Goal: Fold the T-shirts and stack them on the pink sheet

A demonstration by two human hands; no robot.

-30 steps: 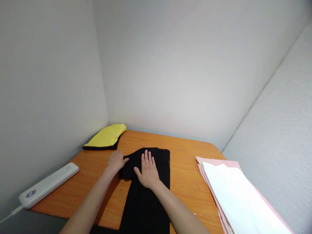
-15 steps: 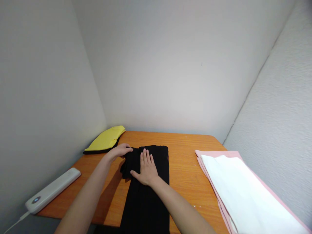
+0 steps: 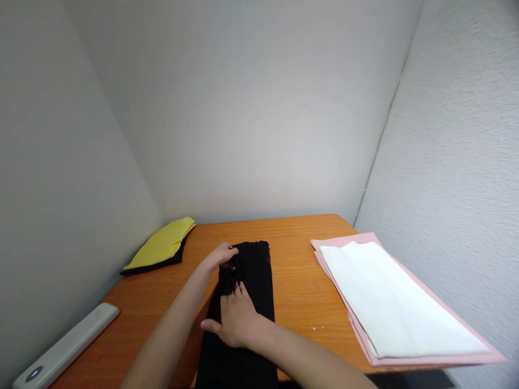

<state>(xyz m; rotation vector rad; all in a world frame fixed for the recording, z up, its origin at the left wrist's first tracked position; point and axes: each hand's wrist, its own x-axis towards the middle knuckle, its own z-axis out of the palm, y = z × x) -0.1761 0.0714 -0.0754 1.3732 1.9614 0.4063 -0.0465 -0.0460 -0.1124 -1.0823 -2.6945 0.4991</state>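
Observation:
A long black garment [image 3: 255, 270] lies folded in a strip down the middle of the orange wooden table [image 3: 295, 270], its near end running off the front edge. My left hand [image 3: 221, 255] is at the garment's far left part, fingers curled and pinching a fold of the black cloth. My right hand [image 3: 234, 319] lies flat on the strip nearer to me, fingers stretched out and pressing the cloth down.
A folded yellow cloth on a black one [image 3: 160, 249] sits in the far left corner. A white-on-pink stack of folded fabric [image 3: 385, 302] fills the right side. A white elongated device [image 3: 60, 346] lies at the near left. Walls close in on three sides.
My left hand moved right onto the garment and gathered a fold inward. My right hand slid back toward me along the strip. The view swung to the right.

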